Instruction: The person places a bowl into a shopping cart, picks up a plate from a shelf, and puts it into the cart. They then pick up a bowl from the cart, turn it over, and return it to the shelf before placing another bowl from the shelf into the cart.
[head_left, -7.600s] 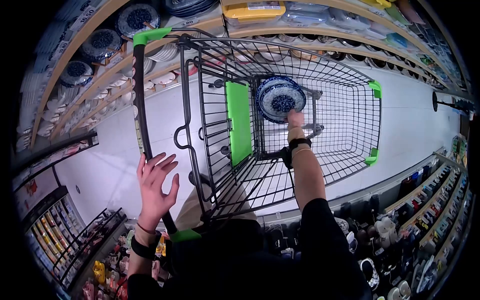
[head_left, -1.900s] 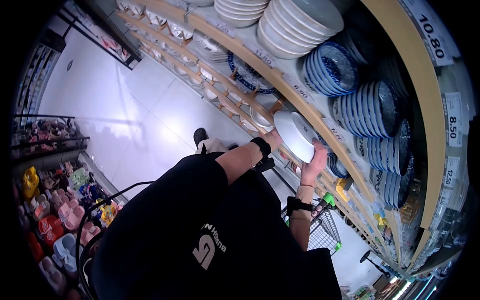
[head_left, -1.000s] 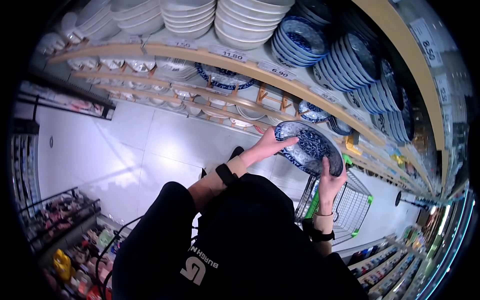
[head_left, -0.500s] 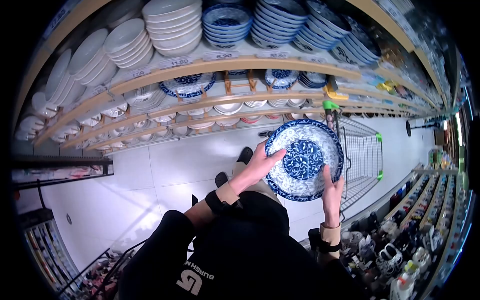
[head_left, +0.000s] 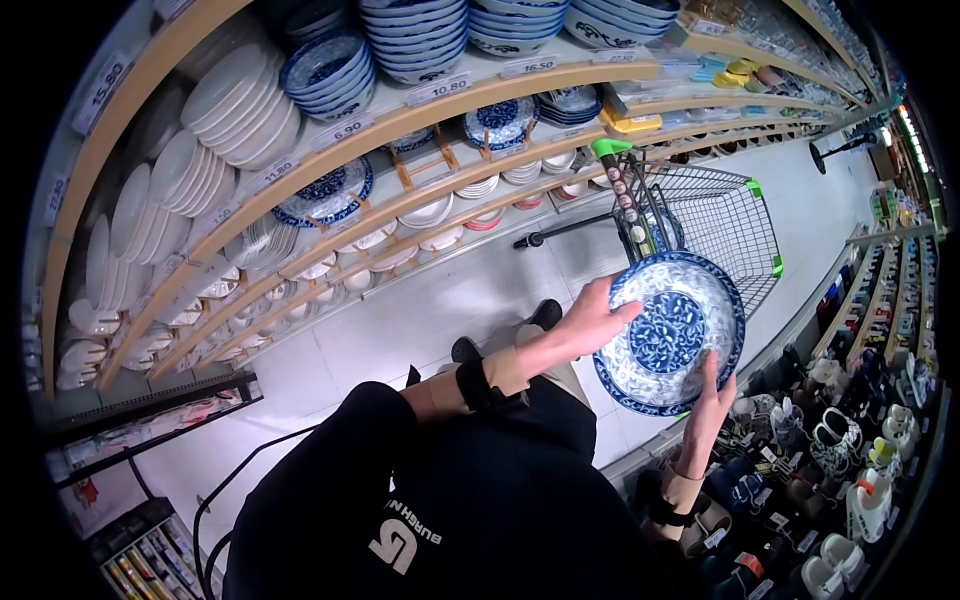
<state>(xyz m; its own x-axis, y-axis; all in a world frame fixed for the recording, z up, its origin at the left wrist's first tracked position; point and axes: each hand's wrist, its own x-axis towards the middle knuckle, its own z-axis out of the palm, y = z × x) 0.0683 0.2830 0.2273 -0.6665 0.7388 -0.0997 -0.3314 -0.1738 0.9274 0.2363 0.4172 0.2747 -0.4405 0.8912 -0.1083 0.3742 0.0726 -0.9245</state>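
Observation:
A round blue-and-white patterned plate (head_left: 668,332) is held in front of me, its decorated face turned up. My left hand (head_left: 596,318) grips its left rim, thumb on top and fingers hidden underneath. On the lower right rim, my right hand (head_left: 710,402) holds it the same way. Just beyond the plate stands a shopping cart (head_left: 722,222) with green corner pieces and a green-ended handle (head_left: 622,192). Behind that handle, partly covered, a blue-and-white item (head_left: 662,232) shows through the cart's wire.
Shelves at the front and left carry stacked white bowls (head_left: 232,100), blue bowls (head_left: 415,40) and a displayed blue-and-white plate (head_left: 325,192). Racks of shoes (head_left: 838,432) line the right side. White tiled floor (head_left: 420,290) lies between them. A cable (head_left: 235,470) curves at lower left.
My view has turned, so the shelves sit further left and the cart higher up. Both hands and the plate have shifted right in view, with the grip unchanged.

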